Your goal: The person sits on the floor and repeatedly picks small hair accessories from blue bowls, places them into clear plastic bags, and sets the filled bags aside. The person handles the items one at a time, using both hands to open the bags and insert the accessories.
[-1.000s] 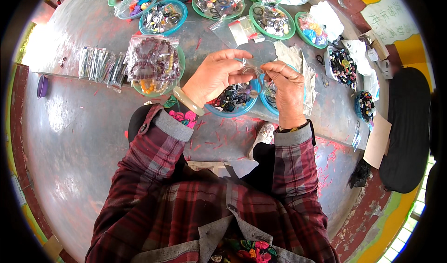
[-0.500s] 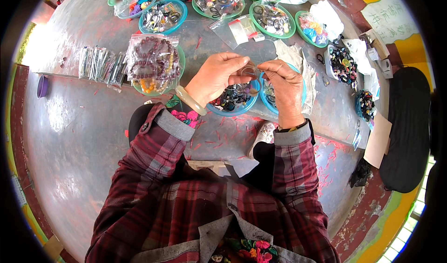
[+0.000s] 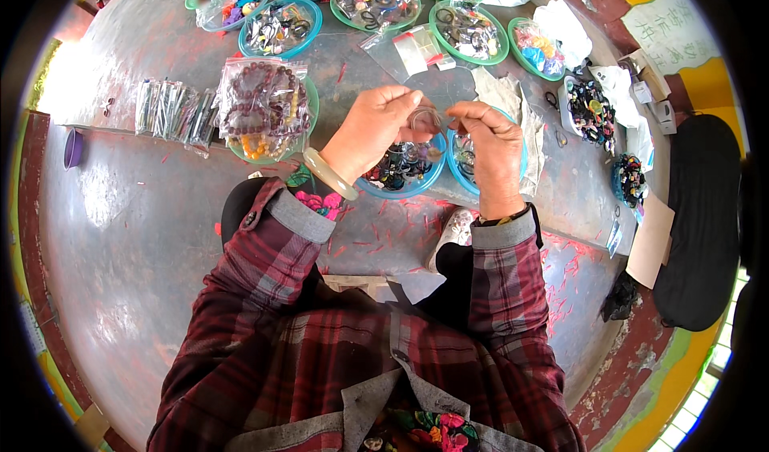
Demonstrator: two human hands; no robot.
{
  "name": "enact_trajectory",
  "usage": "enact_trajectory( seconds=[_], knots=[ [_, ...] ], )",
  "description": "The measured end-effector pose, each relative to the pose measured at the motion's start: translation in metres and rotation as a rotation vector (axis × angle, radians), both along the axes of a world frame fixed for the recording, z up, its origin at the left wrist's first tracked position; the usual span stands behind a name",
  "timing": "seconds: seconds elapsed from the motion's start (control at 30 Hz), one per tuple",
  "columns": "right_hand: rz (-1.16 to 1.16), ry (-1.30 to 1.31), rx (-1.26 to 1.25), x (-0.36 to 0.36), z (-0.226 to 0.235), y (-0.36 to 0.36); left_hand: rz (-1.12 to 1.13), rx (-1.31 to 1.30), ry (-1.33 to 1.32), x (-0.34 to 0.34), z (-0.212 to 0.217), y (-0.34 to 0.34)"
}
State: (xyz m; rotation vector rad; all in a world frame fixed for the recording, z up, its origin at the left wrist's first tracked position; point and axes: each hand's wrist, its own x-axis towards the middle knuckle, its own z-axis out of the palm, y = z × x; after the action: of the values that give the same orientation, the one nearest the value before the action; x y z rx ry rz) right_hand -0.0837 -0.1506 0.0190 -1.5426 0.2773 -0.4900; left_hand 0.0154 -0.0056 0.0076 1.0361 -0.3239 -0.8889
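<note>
My left hand (image 3: 370,134), a pale bangle at its wrist, pinches a thin looped band (image 3: 425,119) between thumb and fingers. The band looks like several fine brownish strands in a ring; its exact kind is too small to tell. Just right of it, my right hand (image 3: 490,144) has thumb and forefinger pressed together; whatever they hold is too fine to make out. Beneath the hands stand two blue bowls: the left bowl (image 3: 402,193) contains dark small trinkets, and the right bowl (image 3: 525,157) is mostly covered by my right hand.
A green bowl (image 3: 315,104) bears bagged bead bracelets (image 3: 264,100), with packs of pens (image 3: 172,114) to its left. Several bowls of bagged trinkets line the far side. A grey cloth (image 3: 532,132) lies right of the blue bowls; a white basket (image 3: 566,112) of dark items stands beyond.
My right fingertips have drawn slightly right, away from the looped band. The band has turned a little in my left hand, which has shifted slightly left.
</note>
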Motion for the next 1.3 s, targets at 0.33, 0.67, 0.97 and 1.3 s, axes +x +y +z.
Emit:
enact_trajectory(
  seconds=[0.33, 0.67, 0.97, 1.3],
  knots=[
    [0.003, 0.123, 0.250, 0.004, -0.001, 0.002, 0.113, 0.103, -0.331, -0.007, 0.001, -0.007],
    [-0.007, 0.104, 0.293, 0.004, -0.006, 0.002, 0.075, 0.100, -0.308, -0.009, 0.008, -0.004],
    [0.001, 0.082, 0.361, 0.000, 0.009, 0.003, -0.002, 0.020, -0.134, -0.005, 0.011, 0.001],
    [0.066, 0.078, 0.237, 0.002, 0.001, 0.005, -0.061, 0.142, -0.166, -0.004, 0.011, 0.001]
  ],
)
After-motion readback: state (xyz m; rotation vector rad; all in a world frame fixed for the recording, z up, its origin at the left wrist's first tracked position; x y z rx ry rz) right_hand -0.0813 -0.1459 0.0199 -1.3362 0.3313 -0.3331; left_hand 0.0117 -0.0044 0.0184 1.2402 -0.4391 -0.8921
